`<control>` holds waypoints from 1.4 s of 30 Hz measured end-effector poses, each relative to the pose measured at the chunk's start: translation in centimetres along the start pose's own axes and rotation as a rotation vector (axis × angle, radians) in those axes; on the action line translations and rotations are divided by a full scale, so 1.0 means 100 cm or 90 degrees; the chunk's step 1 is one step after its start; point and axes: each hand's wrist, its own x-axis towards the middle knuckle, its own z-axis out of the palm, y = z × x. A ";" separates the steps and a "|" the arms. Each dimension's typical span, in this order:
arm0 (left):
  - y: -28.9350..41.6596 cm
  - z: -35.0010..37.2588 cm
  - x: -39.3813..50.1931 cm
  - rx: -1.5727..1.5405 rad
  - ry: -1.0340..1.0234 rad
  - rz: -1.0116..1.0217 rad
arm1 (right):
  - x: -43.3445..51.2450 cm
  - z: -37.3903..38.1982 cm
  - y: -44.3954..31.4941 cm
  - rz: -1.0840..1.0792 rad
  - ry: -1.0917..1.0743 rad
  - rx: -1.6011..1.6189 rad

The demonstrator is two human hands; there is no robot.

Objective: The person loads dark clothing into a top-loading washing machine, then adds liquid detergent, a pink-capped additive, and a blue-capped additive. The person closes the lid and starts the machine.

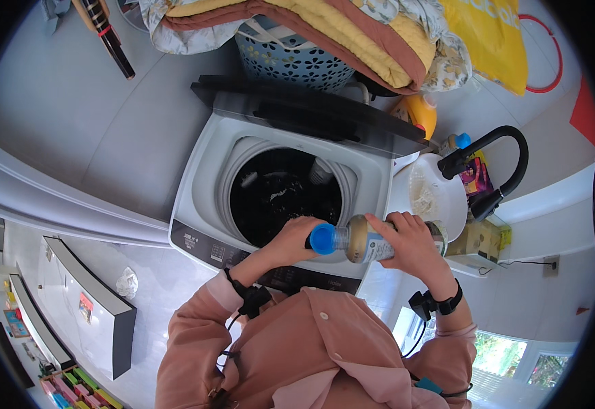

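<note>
My left hand (297,236) holds a blue cap (323,239) with its open side up, over the front rim of a top-loading Haier washing machine (200,168). In my right hand (411,240) is a clear plastic bottle (370,240), tipped on its side and bearing a label. The bottle's neck meets the edge of the cap; I cannot tell whether liquid is flowing. Behind both hands lies the dark drum (282,189), with some bright glints inside. The machine's black lid (307,115) is raised at the back.
A white basin (453,204) with a black curved faucet (514,148) stands right of the machine. Behind the lid are a blue basket (292,61) heaped with a quilt (358,30), a yellow bottle (420,115) and a yellow bag (497,46). A white cabinet (80,301) is at left.
</note>
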 end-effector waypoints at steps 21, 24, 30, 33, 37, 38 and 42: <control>0.003 0.012 0.001 0.022 0.022 -0.011 | 0.008 -0.012 -0.005 -0.030 -0.027 -0.096; 0.003 0.013 0.002 0.031 0.017 -0.016 | 0.007 -0.013 -0.005 -0.025 -0.025 -0.098; 0.003 0.014 0.002 0.032 0.019 -0.022 | 0.006 -0.011 -0.004 -0.018 -0.016 -0.083; 0.003 0.012 0.002 0.020 0.015 -0.039 | 0.005 -0.009 -0.002 -0.007 -0.017 -0.060; 0.004 0.008 0.001 -0.020 0.042 -0.026 | 0.004 -0.002 0.002 0.029 -0.012 0.029; 0.004 0.008 0.000 -0.024 0.053 -0.025 | 0.004 0.001 0.004 0.040 -0.013 0.057; -0.002 -0.001 -0.005 -0.069 0.110 -0.142 | 0.001 0.017 0.007 0.082 0.061 0.216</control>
